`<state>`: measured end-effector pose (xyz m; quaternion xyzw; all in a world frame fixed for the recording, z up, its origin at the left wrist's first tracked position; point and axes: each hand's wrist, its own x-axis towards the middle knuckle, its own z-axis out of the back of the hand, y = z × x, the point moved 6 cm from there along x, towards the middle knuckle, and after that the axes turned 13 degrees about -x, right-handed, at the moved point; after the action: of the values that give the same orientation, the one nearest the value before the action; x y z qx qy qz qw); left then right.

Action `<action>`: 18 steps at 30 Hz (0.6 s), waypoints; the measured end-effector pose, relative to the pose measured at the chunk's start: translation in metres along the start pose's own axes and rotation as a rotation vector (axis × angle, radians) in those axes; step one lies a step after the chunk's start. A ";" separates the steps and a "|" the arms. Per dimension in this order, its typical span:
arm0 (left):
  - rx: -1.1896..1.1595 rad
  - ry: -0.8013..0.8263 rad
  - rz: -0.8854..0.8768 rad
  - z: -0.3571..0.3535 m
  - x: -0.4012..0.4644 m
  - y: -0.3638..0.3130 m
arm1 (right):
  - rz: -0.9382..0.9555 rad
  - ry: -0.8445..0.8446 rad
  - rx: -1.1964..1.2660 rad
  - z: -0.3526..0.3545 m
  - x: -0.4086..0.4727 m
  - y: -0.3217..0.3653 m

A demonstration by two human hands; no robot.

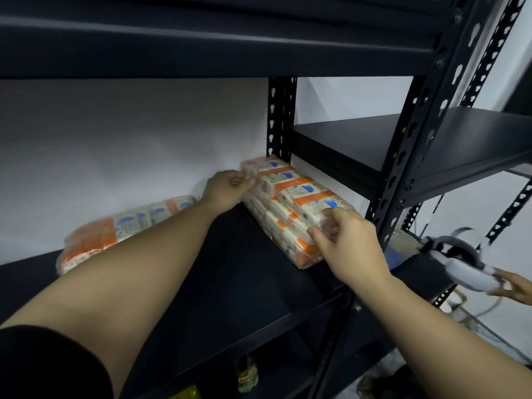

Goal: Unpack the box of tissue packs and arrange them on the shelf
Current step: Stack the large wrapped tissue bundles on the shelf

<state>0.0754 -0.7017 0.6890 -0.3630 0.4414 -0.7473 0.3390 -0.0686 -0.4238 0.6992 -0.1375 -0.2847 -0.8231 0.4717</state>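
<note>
A: Starting at the left, what does the figure show?

B: One tissue bundle [121,228] lies flat along the back of the shelf [244,277]. The left hand [224,190] pinches the far end wrap of a second bundle [290,208], which lies on the shelf's right side against the post [280,119].

A: And the right hand [345,240]?

B: It pinches the near end wrap. The person would probably do best to slide both ends together, squaring the bundle with the shelf edge. The box is not in view.

My two bare forearms, left hand [227,187] and right hand [345,240] ungloved, black short sleeve [51,364] on my left arm
</note>
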 end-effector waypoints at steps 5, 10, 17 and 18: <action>0.241 0.055 -0.058 0.040 -0.027 0.001 | 0.038 -0.090 -0.191 0.012 -0.018 0.017; 0.596 0.077 -0.009 0.108 -0.058 0.027 | 0.135 -0.128 -0.162 0.001 -0.041 0.042; 0.888 0.108 0.215 0.170 -0.103 0.066 | 0.151 -0.002 -0.061 -0.030 -0.055 0.062; 0.883 0.128 0.222 0.172 -0.106 0.069 | 0.157 0.022 -0.051 -0.035 -0.057 0.064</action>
<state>0.2872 -0.7112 0.6608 -0.0874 0.1368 -0.8440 0.5113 0.0168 -0.4300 0.6651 -0.1625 -0.2467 -0.7921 0.5341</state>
